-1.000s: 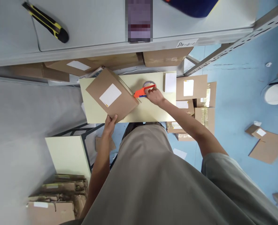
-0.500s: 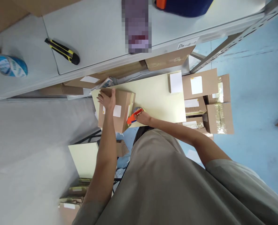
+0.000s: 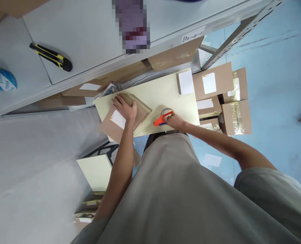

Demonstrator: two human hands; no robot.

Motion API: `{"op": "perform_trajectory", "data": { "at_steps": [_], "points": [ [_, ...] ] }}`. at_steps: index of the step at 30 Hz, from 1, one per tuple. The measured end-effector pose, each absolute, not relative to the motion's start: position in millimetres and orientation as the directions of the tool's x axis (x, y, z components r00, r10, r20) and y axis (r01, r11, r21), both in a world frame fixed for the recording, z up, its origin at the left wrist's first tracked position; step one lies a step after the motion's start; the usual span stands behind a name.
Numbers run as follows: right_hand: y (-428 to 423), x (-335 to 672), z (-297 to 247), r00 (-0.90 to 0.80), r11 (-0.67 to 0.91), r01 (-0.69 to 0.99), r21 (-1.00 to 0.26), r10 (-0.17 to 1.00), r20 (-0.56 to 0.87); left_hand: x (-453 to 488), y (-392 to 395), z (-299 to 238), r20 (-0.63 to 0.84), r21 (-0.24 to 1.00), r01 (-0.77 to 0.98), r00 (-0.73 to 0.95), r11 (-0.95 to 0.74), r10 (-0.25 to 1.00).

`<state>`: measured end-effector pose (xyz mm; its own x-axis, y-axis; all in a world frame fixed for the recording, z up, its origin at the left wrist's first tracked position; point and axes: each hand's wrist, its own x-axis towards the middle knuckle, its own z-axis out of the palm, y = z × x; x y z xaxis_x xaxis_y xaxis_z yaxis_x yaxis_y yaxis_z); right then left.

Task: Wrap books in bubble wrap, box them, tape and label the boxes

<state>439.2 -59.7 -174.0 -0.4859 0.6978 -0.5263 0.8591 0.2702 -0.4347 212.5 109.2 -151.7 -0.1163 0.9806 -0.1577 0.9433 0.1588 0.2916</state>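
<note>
My left hand (image 3: 125, 107) lies with fingers spread on top of a cardboard box (image 3: 112, 127) that bears a white label (image 3: 118, 119). The box sits turned at an angle on the left part of a pale yellow tabletop (image 3: 155, 88). To the right of it, apart from the box, my right hand (image 3: 174, 121) is closed around an orange tape dispenser (image 3: 160, 121). A roll of tape shows behind the dispenser's orange body. The fingers of my right hand are partly hidden by the grip.
A white stack of labels (image 3: 186, 82) lies at the tabletop's far right corner. Labelled boxes (image 3: 212, 81) stand beyond the right edge. On the grey shelf (image 3: 89, 27) are a utility knife (image 3: 51, 57) and a blue-and-white tape roll (image 3: 1, 79). A shelf post (image 3: 237, 37) rises at right.
My right hand has drawn the tape dispenser away to the right, off the box's side. The box has turned on the tabletop under my left hand. The view has shifted a little.
</note>
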Motion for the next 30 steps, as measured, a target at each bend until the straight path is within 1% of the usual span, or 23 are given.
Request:
{"op": "perform_trajectory", "data": {
  "at_steps": [1, 3, 6, 8, 12, 18, 22, 26, 28, 30],
  "points": [
    [-62.7, 463.5, -174.8, -0.433, 0.257, 0.894, -0.367, 0.708, -0.558, 212.8, 106.4, -152.6, -0.158, 0.316, 0.937, -0.106, 0.152, 0.982],
    [-61.4, 497.9, -174.7, -0.334, 0.214, 0.938, -0.272, 0.765, -0.551, 212.6, 101.4, -155.1, -0.158, 0.362, 0.923, -0.082, 0.135, 0.984],
    [-41.0, 503.5, -175.8, -0.271, 0.176, 0.959, -0.224, 0.804, -0.530, 212.1, 93.0, -159.3, -0.143, 0.405, 0.911, -0.024, 0.081, 0.989],
    [-22.0, 484.1, -179.0, -0.292, 0.191, 0.952, -0.240, 0.807, -0.514, 212.2, 85.3, -160.9, -0.141, 0.404, 0.914, 0.033, 0.027, 0.989],
    [0.4, 440.1, -186.5, -0.428, 0.311, 0.900, -0.305, 0.764, -0.484, 210.9, 65.0, -157.3, -0.174, 0.382, 0.922, 0.129, -0.054, 0.976],
    [-19.1, 405.3, -193.2, -0.607, 0.490, 0.795, -0.358, 0.657, -0.447, 194.9, 22.0, -147.8, -0.177, 0.439, 0.877, 0.299, -0.196, 0.938],
    [-36.9, 376.2, -195.5, -0.694, 0.554, 0.719, -0.419, 0.603, -0.393, 185.3, -8.2, -153.2, -0.152, 0.456, 0.857, 0.340, -0.239, 0.928],
    [-50.0, 385.7, -196.6, -0.733, 0.594, 0.679, -0.432, 0.580, -0.355, 182.8, -22.7, -158.7, -0.144, 0.477, 0.834, 0.386, -0.278, 0.911],
    [-49.6, 417.3, -196.7, -0.709, 0.574, 0.706, -0.415, 0.583, -0.397, 183.7, -24.5, -157.8, -0.141, 0.491, 0.823, 0.400, -0.286, 0.906],
    [-40.5, 457.6, -194.9, -0.618, 0.512, 0.786, -0.347, 0.616, -0.489, 185.7, -24.8, -155.2, -0.145, 0.512, 0.813, 0.402, -0.279, 0.904]
  ]
}}
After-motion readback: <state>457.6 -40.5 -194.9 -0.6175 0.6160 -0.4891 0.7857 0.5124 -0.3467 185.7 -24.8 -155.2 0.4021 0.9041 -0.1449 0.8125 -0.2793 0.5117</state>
